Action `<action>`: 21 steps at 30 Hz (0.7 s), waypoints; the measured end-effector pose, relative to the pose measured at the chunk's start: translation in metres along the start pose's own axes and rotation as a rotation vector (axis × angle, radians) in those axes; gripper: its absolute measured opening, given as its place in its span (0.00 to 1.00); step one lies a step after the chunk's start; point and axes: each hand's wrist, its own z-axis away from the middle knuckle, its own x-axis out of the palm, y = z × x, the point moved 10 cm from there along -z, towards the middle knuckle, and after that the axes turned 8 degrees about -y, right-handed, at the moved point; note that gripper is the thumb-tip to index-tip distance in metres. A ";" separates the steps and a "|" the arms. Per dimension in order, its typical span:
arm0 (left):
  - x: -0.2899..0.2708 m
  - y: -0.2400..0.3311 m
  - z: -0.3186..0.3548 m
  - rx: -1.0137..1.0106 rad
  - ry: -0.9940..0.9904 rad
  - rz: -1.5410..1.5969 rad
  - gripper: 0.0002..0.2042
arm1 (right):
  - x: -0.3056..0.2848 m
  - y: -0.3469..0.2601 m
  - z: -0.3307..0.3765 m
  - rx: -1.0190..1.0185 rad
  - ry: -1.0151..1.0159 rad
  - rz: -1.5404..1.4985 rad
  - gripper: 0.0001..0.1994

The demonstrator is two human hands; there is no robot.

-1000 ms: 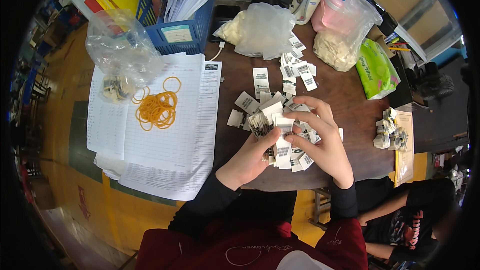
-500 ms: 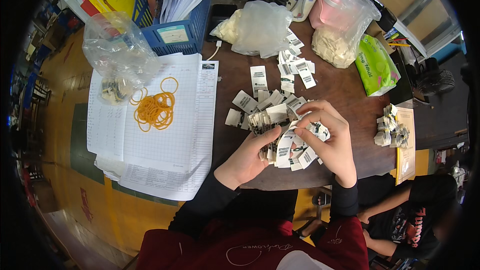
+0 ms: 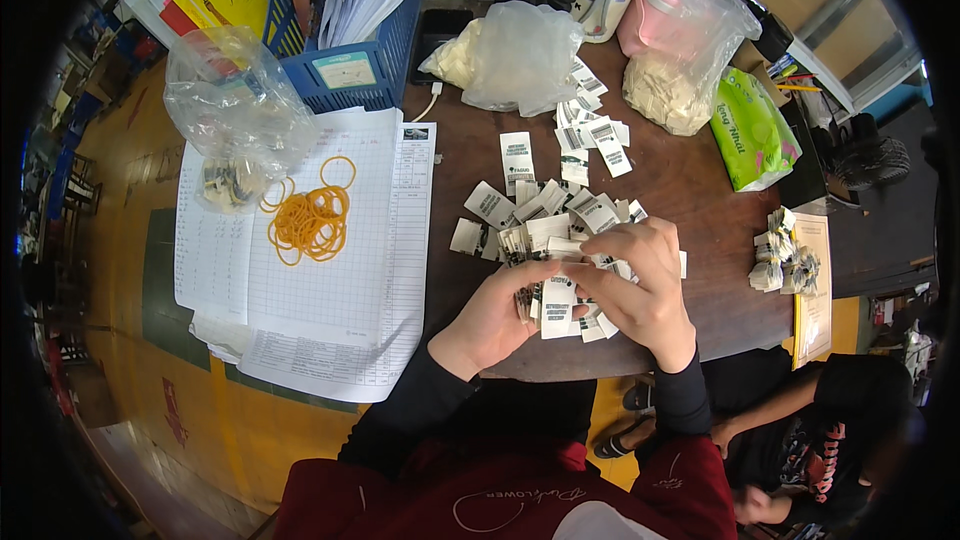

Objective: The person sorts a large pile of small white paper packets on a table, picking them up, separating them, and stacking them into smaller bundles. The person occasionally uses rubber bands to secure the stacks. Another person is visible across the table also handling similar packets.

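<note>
Many small white rectangular labels [image 3: 493,205], dark print, near table's [image 3: 722,275] front edge.
Left hand [image 3: 488,325] holds label stack [image 3: 558,312], thumb on top; right hand [image 3: 645,285] curled at it, can't tell if pinching.

Two hands [image 3: 485,325]; labels [image 3: 558,313] around overlap, uncountable. Left: one rubber-band heap [image 3: 308,223]. Beyond-left: one blue basket [image 3: 388,62]. Beyond-right: one green packet [image 3: 752,130]. Beyond: one blue-lidded jug [image 3: 603,0].

You get moderately bright light over the brown tabletop [image 3: 720,275], with pale glints on the clear plastic bag [image 3: 235,90]. Your white tags [image 3: 558,314] look fairly crisp; fine writing on the ledger [image 3: 315,290] looks faint. Straight edges bend outward, corners fall to black, and the far-left background [image 3: 75,250] is dim and soft.
</note>
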 end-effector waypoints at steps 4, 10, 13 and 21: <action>-0.006 -0.001 0.000 -0.020 -0.001 0.094 0.17 | 0.007 -0.003 0.005 -0.009 -0.026 -0.099 0.13; -0.015 0.002 0.002 0.040 0.118 0.139 0.16 | -0.001 0.011 0.010 0.119 0.031 -0.467 0.07; -0.011 0.000 0.002 0.011 0.137 0.129 0.16 | -0.013 0.041 0.018 0.377 0.151 -0.557 0.06; -0.003 0.002 -0.002 0.027 0.093 -0.108 0.26 | -0.022 0.026 0.018 0.211 0.212 -0.243 0.08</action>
